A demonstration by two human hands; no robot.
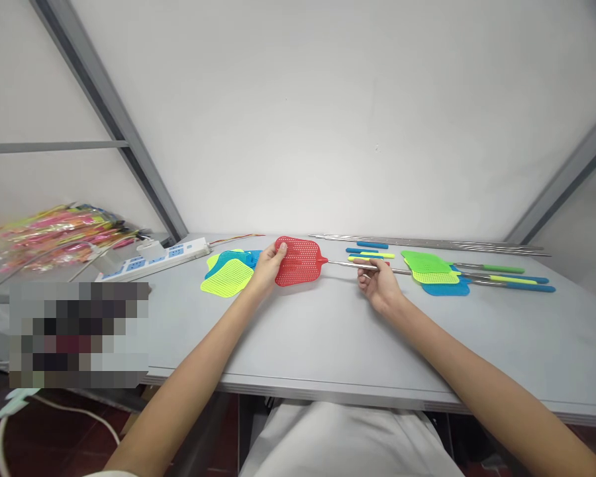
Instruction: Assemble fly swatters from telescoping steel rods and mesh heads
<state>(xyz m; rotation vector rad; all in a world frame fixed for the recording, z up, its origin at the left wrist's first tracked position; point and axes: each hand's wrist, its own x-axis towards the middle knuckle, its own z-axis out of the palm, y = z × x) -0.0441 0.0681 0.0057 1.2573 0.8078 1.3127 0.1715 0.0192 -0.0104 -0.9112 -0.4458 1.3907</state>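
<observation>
A red fly swatter head (300, 262) is pinched at its left edge by my left hand (265, 268), thumb on top. From its pointed neck a thin metal rod (342, 264) runs right, and my right hand (380, 285) has its fingers closed round it. Left of the red head lie loose yellow (228, 277) and blue swatter heads (251, 258), overlapping. Behind my right hand are short coloured handle grips (372, 245); a red one is partly hidden by the fingers. Right of that hand, swatters with green (424, 260), yellow and blue heads (447, 289) lie stacked on the table.
Long metal rods (427, 245) lie along the wall at the table's back. A white power strip (153, 260) with cables sits at the left. Beyond it is a pile of plastic-wrapped colourful items (69, 228). The table's front edge (338, 395) is close to my body.
</observation>
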